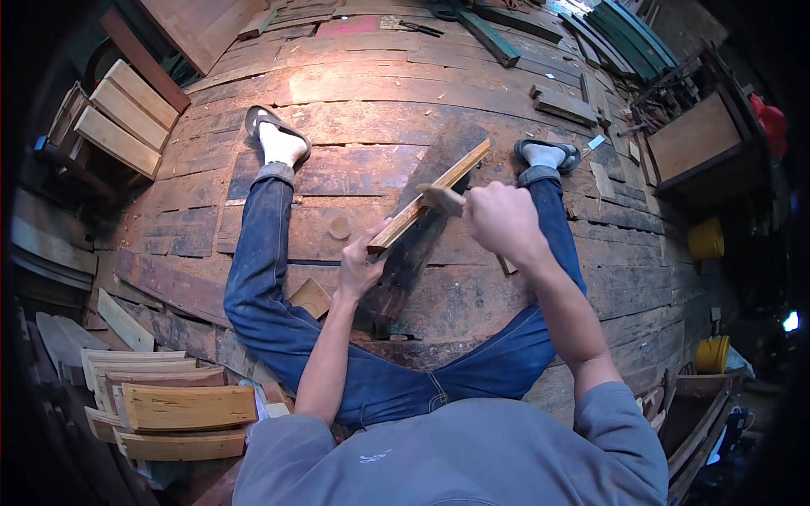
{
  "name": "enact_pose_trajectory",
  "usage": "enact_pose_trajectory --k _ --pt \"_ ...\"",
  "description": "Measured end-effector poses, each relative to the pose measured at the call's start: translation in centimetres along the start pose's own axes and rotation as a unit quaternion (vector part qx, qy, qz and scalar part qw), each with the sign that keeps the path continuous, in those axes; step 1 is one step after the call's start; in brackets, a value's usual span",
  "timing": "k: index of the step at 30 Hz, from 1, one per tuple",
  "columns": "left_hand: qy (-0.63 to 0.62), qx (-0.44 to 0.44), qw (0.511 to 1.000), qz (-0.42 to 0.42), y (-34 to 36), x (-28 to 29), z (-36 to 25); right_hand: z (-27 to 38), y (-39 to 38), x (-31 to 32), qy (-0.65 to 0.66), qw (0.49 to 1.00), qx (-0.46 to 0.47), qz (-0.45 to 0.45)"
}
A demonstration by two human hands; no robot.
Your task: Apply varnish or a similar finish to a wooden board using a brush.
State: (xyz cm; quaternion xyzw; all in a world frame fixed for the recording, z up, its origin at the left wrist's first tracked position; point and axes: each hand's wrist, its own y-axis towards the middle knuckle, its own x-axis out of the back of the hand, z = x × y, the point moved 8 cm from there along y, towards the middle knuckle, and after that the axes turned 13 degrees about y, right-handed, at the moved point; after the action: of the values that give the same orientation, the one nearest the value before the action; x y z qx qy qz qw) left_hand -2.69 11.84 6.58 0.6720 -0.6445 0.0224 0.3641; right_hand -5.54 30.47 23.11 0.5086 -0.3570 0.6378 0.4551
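In my left hand (pixel 361 266) is the near end of a narrow wooden board (pixel 464 164), its pale edge facing up. The fingers wrap round that end. The board slants away to the right above a dark, worn plank (pixel 456 126) lying on the floor between my legs. My right hand (pixel 504 221) is closed on a tool with a tan, flat, blade-like head (pixel 445 201); its exact kind is unclear. The head meets the board's upper edge near its middle, and the fist hides most of the handle. A small round tan disc (pixel 339 228) lies left of the plank.
Curved wooden slats (pixel 190 407) are stacked at my left, and more pale boards (pixel 131 114) lean at the far left. Wood offcuts (pixel 564 107) lie beyond my right foot. A wooden cabinet (pixel 699 142) and a yellow bucket (pixel 707 239) stand at the right.
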Motion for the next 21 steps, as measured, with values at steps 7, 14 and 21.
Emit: enact_pose_trajectory --k 7,14,21 --pt "0.008 0.034 0.998 0.050 -0.7 -0.5 0.9 8.9 -4.4 -2.3 0.094 0.985 0.137 0.049" --pt "0.052 0.005 0.998 0.030 -0.8 -0.3 1.3 4.9 -1.9 -2.3 0.084 0.993 0.051 0.061" --pt "0.012 -0.038 0.999 -0.023 0.0 0.5 -0.3 -6.9 2.6 -1.6 0.025 0.993 -0.116 0.007"
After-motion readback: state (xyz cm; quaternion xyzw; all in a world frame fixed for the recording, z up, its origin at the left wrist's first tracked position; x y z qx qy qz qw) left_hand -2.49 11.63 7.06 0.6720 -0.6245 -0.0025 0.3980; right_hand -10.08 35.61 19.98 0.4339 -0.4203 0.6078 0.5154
